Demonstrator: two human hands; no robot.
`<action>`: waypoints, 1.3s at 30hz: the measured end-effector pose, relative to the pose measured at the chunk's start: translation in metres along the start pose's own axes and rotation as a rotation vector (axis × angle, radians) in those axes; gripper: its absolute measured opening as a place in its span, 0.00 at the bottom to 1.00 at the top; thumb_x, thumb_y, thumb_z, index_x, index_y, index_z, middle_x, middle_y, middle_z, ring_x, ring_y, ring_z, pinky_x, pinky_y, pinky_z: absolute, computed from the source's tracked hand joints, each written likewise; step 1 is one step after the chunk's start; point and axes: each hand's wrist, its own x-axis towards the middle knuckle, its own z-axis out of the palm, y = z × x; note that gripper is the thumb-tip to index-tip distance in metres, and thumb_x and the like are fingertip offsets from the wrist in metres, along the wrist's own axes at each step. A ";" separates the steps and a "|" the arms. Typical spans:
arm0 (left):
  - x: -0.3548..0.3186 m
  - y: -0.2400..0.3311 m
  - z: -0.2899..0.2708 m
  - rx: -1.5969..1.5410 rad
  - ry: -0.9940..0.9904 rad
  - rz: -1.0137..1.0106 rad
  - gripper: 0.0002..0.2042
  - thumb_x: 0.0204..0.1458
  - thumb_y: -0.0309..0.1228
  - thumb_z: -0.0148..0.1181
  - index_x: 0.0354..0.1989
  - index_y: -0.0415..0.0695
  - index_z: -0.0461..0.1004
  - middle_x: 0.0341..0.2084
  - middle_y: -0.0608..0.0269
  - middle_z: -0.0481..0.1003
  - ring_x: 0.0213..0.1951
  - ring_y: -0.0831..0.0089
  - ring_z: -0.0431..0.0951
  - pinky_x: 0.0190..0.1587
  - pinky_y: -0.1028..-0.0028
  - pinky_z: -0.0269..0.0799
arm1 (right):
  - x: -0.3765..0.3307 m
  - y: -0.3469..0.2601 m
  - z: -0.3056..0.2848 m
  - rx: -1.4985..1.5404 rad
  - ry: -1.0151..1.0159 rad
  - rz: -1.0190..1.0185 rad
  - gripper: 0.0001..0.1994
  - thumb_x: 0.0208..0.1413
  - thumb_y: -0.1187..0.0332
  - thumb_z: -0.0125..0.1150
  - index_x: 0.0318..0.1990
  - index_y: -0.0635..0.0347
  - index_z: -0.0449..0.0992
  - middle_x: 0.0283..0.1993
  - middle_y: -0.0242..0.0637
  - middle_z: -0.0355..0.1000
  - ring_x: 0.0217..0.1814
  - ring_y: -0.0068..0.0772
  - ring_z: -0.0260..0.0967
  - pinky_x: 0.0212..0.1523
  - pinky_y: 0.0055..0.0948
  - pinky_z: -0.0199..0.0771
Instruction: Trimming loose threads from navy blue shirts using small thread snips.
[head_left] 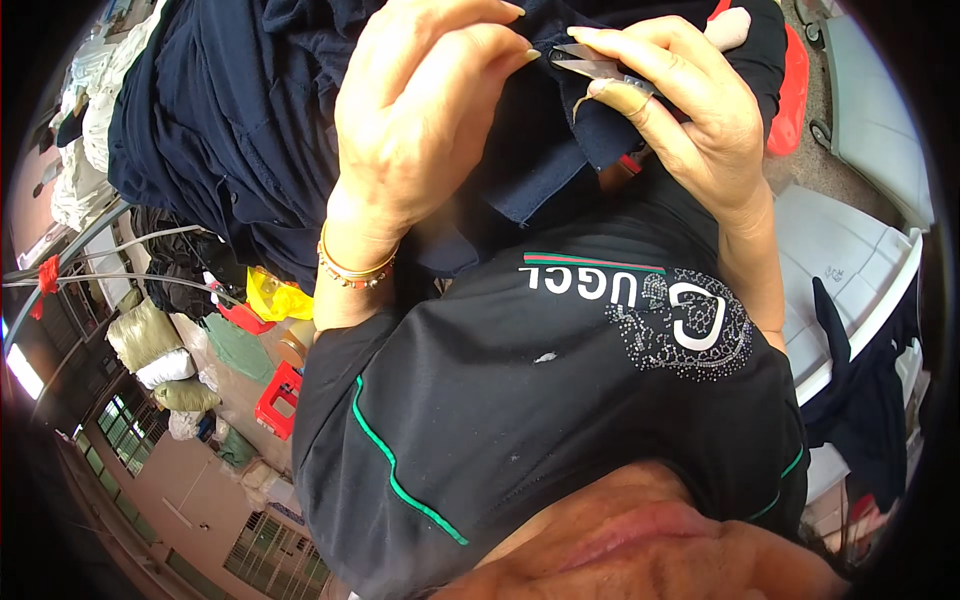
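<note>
My left hand (425, 110) is closed at the upper middle, its fingertips pinching a navy garment (215, 120) heaped across my lap. Thumb and fingers of my right hand (690, 105) grip a small pair of thread snips (595, 62). The pointed metal blades are apart and reach toward the left fingertips, close to a small dark button (556, 57) on the cloth. A tan wrap covers the right thumb, and a loose strip curls off it. One flap (545, 190) of the navy cloth hangs below the snips.
On the right, a white plastic bin (850, 270) has dark cloth (860, 380) draped over its rim. Beyond it stand a grey wheeled bin (880, 120) and a red object (790, 95). Metal rails (150, 275), a red crate (278, 400) and stacked bundles (150, 335) lie to the left.
</note>
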 end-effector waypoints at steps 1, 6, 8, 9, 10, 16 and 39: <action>-0.001 -0.002 -0.001 0.003 0.001 0.011 0.08 0.44 0.20 0.69 0.34 0.41 0.81 0.40 0.52 0.77 0.46 0.57 0.79 0.55 0.61 0.72 | -0.001 0.000 0.000 0.000 0.000 0.002 0.18 0.51 0.81 0.66 0.52 0.66 0.79 0.40 0.38 0.72 0.40 0.29 0.72 0.43 0.23 0.71; -0.003 -0.004 -0.002 0.023 0.003 0.063 0.06 0.46 0.19 0.67 0.34 0.40 0.79 0.37 0.53 0.78 0.44 0.57 0.79 0.54 0.61 0.72 | -0.003 0.001 0.001 0.020 0.009 0.017 0.17 0.51 0.80 0.65 0.51 0.67 0.79 0.39 0.38 0.72 0.39 0.28 0.71 0.42 0.23 0.70; -0.004 -0.005 -0.004 0.036 0.002 0.083 0.06 0.47 0.19 0.66 0.33 0.39 0.79 0.37 0.53 0.78 0.43 0.56 0.79 0.54 0.60 0.72 | -0.003 0.003 0.002 0.040 0.007 0.024 0.17 0.52 0.80 0.65 0.51 0.67 0.79 0.39 0.38 0.72 0.39 0.28 0.71 0.41 0.22 0.70; -0.003 -0.005 -0.004 0.038 0.004 0.098 0.05 0.48 0.19 0.66 0.33 0.39 0.78 0.36 0.53 0.78 0.43 0.56 0.79 0.54 0.60 0.72 | -0.002 0.002 0.002 0.051 0.007 0.028 0.17 0.52 0.80 0.65 0.51 0.67 0.79 0.39 0.38 0.72 0.38 0.27 0.71 0.41 0.22 0.70; 0.000 -0.004 -0.005 0.041 0.005 0.114 0.05 0.49 0.19 0.66 0.33 0.39 0.78 0.36 0.54 0.78 0.43 0.56 0.79 0.54 0.60 0.73 | -0.001 0.001 0.003 0.048 0.008 0.026 0.17 0.52 0.80 0.65 0.51 0.67 0.79 0.39 0.38 0.72 0.38 0.27 0.71 0.41 0.22 0.70; 0.074 0.046 -0.012 0.339 -0.682 -0.365 0.10 0.45 0.20 0.65 0.38 0.39 0.79 0.37 0.54 0.77 0.42 0.57 0.77 0.51 0.62 0.71 | -0.002 0.006 0.001 0.049 0.091 -0.002 0.16 0.52 0.80 0.66 0.50 0.68 0.79 0.39 0.38 0.74 0.38 0.27 0.72 0.41 0.22 0.71; 0.096 0.023 0.013 -0.299 -0.514 -1.159 0.06 0.61 0.24 0.59 0.41 0.33 0.77 0.30 0.71 0.76 0.33 0.86 0.72 0.37 0.85 0.68 | 0.000 0.008 -0.049 -0.070 0.682 0.191 0.15 0.53 0.76 0.70 0.49 0.63 0.79 0.37 0.24 0.68 0.34 0.13 0.61 0.35 0.11 0.59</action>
